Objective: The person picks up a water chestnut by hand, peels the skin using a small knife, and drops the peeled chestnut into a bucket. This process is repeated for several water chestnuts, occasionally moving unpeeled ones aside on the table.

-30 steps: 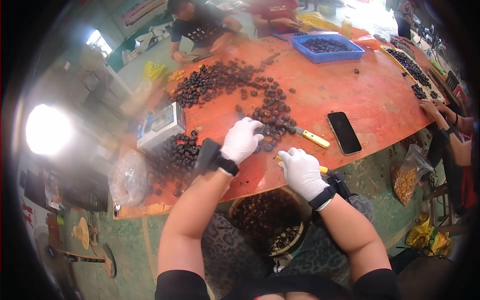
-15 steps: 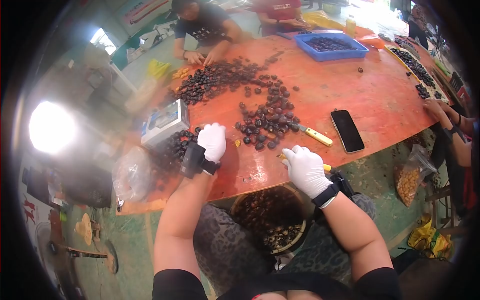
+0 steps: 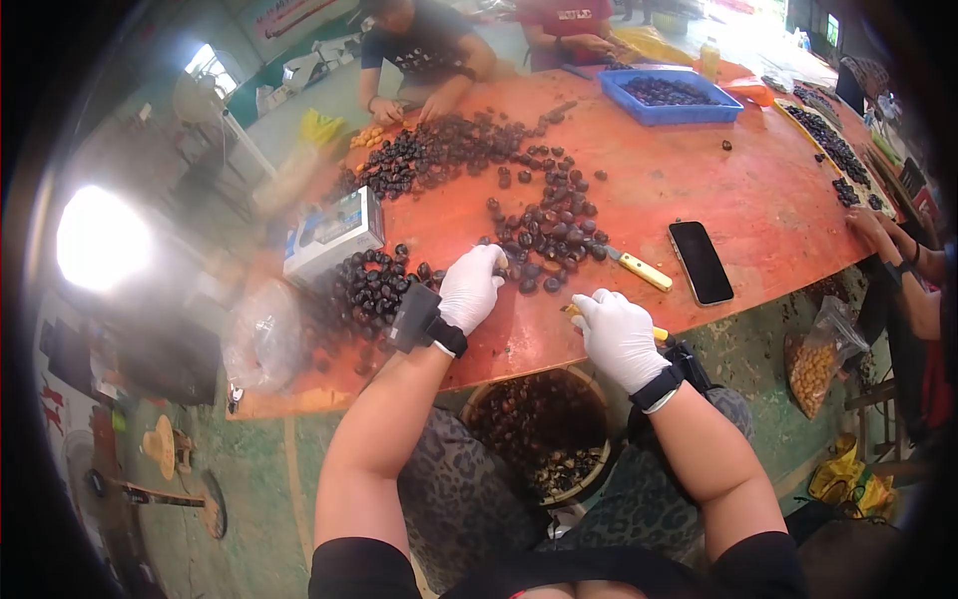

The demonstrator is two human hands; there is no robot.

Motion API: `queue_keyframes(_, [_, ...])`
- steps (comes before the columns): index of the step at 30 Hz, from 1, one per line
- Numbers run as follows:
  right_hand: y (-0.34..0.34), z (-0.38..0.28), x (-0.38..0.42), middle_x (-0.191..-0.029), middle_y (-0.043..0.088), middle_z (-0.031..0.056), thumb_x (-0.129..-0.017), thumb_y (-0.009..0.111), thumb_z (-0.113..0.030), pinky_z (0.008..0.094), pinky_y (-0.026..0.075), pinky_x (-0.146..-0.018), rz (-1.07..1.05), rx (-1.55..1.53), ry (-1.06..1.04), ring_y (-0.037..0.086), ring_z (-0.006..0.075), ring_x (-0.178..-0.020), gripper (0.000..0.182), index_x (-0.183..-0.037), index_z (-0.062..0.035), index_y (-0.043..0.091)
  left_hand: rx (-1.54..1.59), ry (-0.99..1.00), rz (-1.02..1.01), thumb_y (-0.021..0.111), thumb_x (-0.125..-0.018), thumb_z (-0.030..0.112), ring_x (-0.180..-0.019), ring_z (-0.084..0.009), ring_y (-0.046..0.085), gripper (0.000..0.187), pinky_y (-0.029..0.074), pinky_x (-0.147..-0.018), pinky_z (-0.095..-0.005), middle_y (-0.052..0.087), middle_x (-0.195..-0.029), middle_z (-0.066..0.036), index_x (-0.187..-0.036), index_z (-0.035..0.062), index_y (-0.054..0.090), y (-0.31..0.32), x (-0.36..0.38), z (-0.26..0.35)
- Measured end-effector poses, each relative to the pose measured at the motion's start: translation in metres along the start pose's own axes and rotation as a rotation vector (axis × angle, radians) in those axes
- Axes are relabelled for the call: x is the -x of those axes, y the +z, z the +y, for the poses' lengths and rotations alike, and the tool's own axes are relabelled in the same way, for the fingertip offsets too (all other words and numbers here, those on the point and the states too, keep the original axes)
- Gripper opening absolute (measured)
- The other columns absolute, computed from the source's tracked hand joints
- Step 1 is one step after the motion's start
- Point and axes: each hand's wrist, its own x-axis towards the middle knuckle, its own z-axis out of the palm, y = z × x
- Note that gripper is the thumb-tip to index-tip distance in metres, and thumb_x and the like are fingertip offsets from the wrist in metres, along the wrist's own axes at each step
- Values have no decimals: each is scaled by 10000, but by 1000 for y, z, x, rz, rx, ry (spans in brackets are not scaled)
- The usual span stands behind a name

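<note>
My left hand, in a white glove, has its fingers curled at the left edge of the central pile of dark brown chestnuts. Whatever lies between its fingertips is mostly hidden. My right hand, also gloved, is closed around a knife near the table's front edge. The knife's yellow handle end sticks out behind the fist, and its blade is hidden. A small yellowish bit shows by the right fingertips. Left of my left hand lies another heap of dark chestnuts.
A second knife and a phone lie on the orange table. A white box and clear plastic bag are at left. Below sits a basket of shells. A blue tray stands farther back, near co-workers.
My left hand has moved right, from the left heap to the edge of the central pile. My right hand stays closed on the knife in nearly the same place.
</note>
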Motion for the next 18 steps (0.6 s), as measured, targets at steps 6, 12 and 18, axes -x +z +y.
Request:
queue_keyframes(6, [-2,-2,1,-865,598,77,-867,652,-233,383,527,-668,57,-25,-43,630,260,-852,202,-1032,-118,635,695,-344,-300,635,-882,-28,-838,-111,648,236,539,-775,-271,696,-982,-56,-1116,-13,657,-11,25,2])
queue_keyframes(12, [0,-19,-1,-829,576,63,-848,672,-214,389,510,-649,130,-79,-144,611,260,-817,160,-961,-121,606,482,-267,-325,720,-796,-19,-874,-137,674,238,543,-813,-284,721,-959,-91,-1032,-22,691,-8,39,20])
queue_keyframes(18, [6,-27,-3,-821,558,50,-851,637,-185,376,497,-653,158,-67,-187,601,248,-818,125,-949,-125,591,452,-152,-277,742,-778,4,-880,-212,673,284,530,-809,-320,687,-967,-113,-1059,3,699,-3,40,20])
